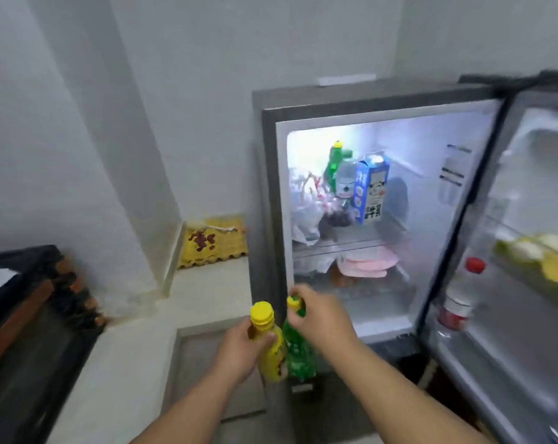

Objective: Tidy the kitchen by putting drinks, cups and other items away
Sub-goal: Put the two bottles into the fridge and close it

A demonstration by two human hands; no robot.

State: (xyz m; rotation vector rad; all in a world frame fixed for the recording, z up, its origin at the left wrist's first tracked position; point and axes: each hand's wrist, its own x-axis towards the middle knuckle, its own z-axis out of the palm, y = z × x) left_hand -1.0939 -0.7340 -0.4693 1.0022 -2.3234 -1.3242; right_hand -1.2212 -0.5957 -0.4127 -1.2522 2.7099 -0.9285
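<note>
My left hand (pixel 240 350) grips a yellow bottle (pixel 269 354) with a yellow cap, just in front of the open fridge (pixel 271 187). Right beside it, touching it, is a green bottle (pixel 298 357) with a yellow cap, and my right hand (pixel 322 315) is closed around its neck. Both bottles are upright, level with the fridge's lower front edge. On the lit upper shelf stand another green bottle (pixel 334 161), a clear bottle (pixel 346 181) and a blue carton (pixel 371 190).
The fridge door (pixel 527 283) stands open to the right, with a red-capped bottle (pixel 460 299) and yellow fruit (pixel 546 257) in its racks. Plastic bags and pink packs fill the fridge's left and lower shelves. A yellow egg tray (pixel 215 243) lies on the white counter (pixel 127 363) at left.
</note>
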